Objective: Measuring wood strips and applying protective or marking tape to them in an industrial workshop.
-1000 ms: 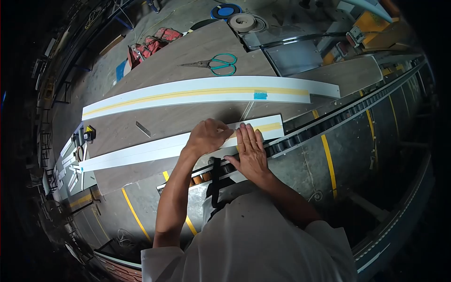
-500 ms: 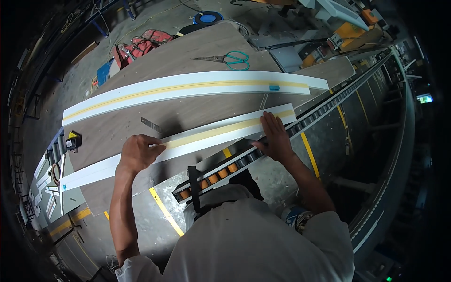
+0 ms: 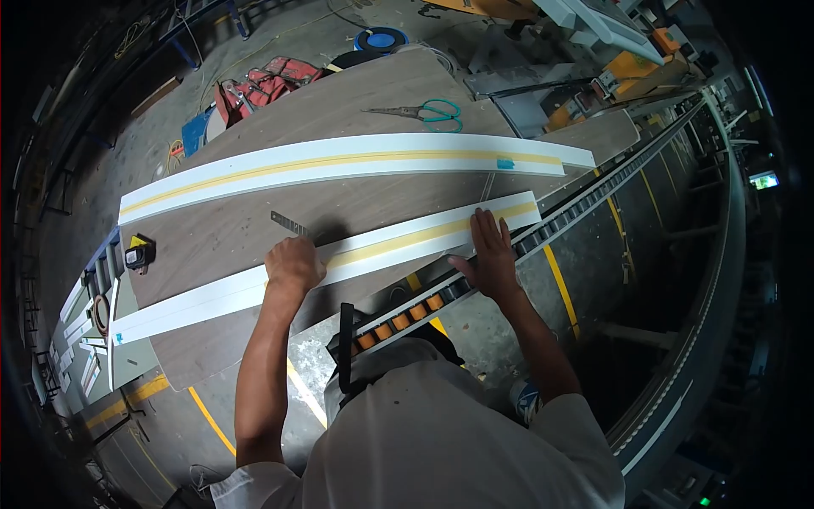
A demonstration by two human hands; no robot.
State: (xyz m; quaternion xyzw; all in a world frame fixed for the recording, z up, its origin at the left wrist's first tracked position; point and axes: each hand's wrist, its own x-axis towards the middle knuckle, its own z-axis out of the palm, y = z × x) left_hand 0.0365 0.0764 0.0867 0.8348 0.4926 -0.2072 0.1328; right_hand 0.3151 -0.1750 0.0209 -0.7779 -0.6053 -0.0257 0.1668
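Two long white strips with a yellow stripe lie on a brown worktable [image 3: 254,229]. My left hand [image 3: 293,265] is closed around the near strip [image 3: 398,239] at its middle, beside a small metal ruler [image 3: 290,224]. My right hand [image 3: 488,253] lies flat, fingers spread, on the same strip near its right end. The far strip [image 3: 339,161] lies beyond, with a blue tape mark [image 3: 505,164] near its right end.
Green-handled scissors [image 3: 428,111] lie at the table's far side. A tape measure [image 3: 139,254] sits at the left end. A roller conveyor [image 3: 610,182] runs along the right. Red bag and blue reel lie on the floor beyond.
From close together on the strip, my hands have spread apart: the left went left along it, the right toward its right end. The view has shifted slightly.
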